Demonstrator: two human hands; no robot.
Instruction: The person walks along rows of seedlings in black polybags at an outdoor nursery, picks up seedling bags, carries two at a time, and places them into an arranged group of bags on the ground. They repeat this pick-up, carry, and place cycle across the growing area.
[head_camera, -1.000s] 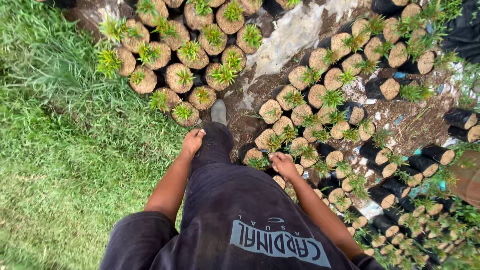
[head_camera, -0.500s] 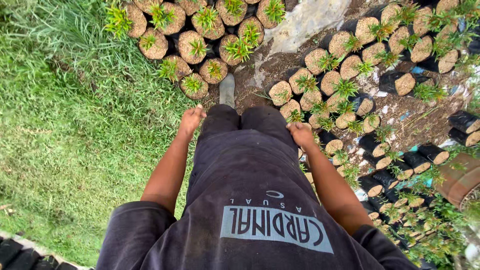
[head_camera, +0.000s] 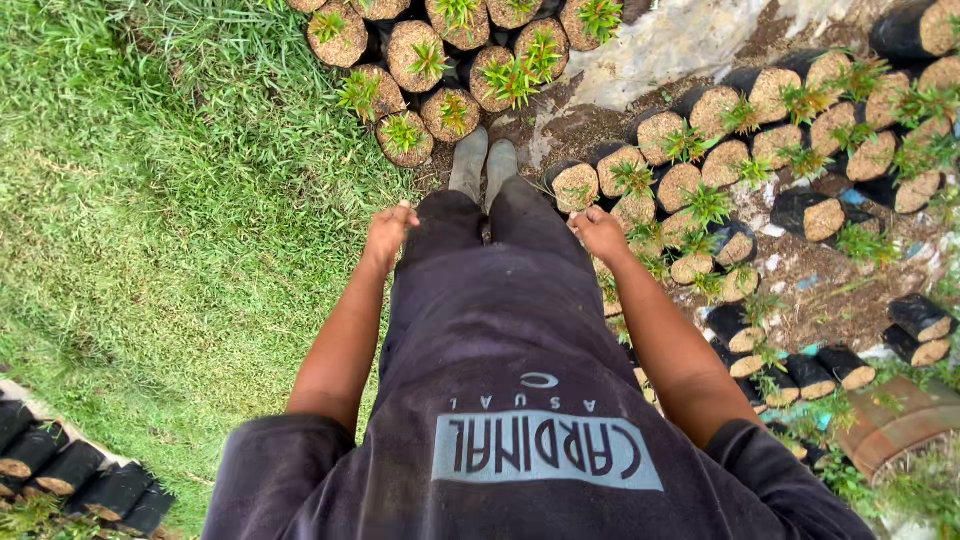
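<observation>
We look straight down on an outdoor nursery plot: a broad patch of green grass (head_camera: 150, 230) fills the left side of the ground, and bare brown soil (head_camera: 800, 280) with scraps of pale plastic sheet (head_camera: 670, 45) fills the right. At the bottom left corner of the ground lies a short row of black plastic grow bags (head_camera: 70, 465) on their sides. Along the top edge, just past the grass, stands a tight cluster of upright black seedling bags filled with sandy soil and small green shoots (head_camera: 430, 70).

Our left hand (head_camera: 388, 232) hangs beside the left thigh of the dark trousers (head_camera: 480, 250), its fingers loosely curled and holding nothing; it is over the grass edge, apart from the cluster above. Grey rubber boots (head_camera: 483, 165) point toward the top edge, nearly touching the nearest bags. Our right hand (head_camera: 600, 232) hangs beside the right thigh, fingers half curled and empty, just above the closest of the leaning seedling bags with spiky green shoots (head_camera: 690, 200) that spread in rows to the right edge. A rust-brown ridged tile (head_camera: 890, 425) lies near the bottom right corner.
</observation>
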